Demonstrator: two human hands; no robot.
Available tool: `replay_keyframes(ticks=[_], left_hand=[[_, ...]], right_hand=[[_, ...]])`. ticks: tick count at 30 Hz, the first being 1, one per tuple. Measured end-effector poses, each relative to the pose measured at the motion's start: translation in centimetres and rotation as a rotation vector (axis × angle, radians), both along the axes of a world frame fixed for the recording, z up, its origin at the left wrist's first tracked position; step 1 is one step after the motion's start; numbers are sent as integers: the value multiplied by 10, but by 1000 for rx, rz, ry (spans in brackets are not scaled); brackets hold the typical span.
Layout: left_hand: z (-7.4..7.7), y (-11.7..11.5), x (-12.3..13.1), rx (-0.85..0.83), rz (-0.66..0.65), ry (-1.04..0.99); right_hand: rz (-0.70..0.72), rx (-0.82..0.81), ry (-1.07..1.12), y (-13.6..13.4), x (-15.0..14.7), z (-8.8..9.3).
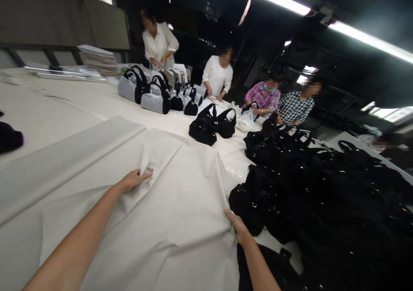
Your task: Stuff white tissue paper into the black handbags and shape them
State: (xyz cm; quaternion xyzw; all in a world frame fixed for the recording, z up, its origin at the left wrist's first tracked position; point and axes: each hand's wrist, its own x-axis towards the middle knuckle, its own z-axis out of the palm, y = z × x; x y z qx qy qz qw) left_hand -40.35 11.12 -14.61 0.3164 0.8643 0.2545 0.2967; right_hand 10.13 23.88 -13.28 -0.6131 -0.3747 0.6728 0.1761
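Note:
A wide sheet of pale grey-white fabric (180, 200) spreads over the table in front of me, creased and folded along its left part. My left hand (133, 180) grips a bunched fold of it, thumb pointing right. At the sheet's right edge, my right hand (237, 226) pinches the border, its fingers mostly hidden beneath the cloth. Just beyond that hand lies a big heap of black handbags (309, 196) with small gold-coloured metal fittings.
Black bags (209, 125) and grey-and-black bags (155, 97) stand along the pale table (74, 106). Several co-workers, one in a white shirt (159, 41), handle items on its far side. A paper stack (98, 60) and clear plastic (67, 72) lie back left.

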Motion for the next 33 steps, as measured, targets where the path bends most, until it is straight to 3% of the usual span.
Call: replay_keyframes(ticks=[3, 5, 9, 12, 17, 20, 22, 24, 27, 30, 33], left_hand=[[11, 30, 55, -28, -169, 27], [19, 39, 91, -22, -236, 24], [32, 33, 160, 57, -443, -335], [43, 25, 207, 177, -512, -483], [84, 30, 258, 408, -553, -458], [122, 41, 261, 419, -449, -321], [150, 48, 253, 387, -362, -136], [179, 51, 243, 308, -340, 120], [226, 49, 245, 179, -464, 403], [271, 42, 278, 160, -716, 439], [307, 36, 329, 151, -909, 485]], right_hand=[[48, -54, 169, -11, -44, 8], [59, -70, 300, -17, -74, 9], [88, 31, 373, -36, -117, 12], [141, 73, 427, -51, -128, 27], [191, 84, 679, -60, -120, 84], [273, 203, 810, -55, -105, 131], [442, 287, 816, -49, -88, 164], [571, 506, 635, -43, -64, 197], [568, 1185, 159, -39, -23, 241], [740, 1781, -145, -37, 9, 273], [961, 1970, -214, -32, 29, 292]])
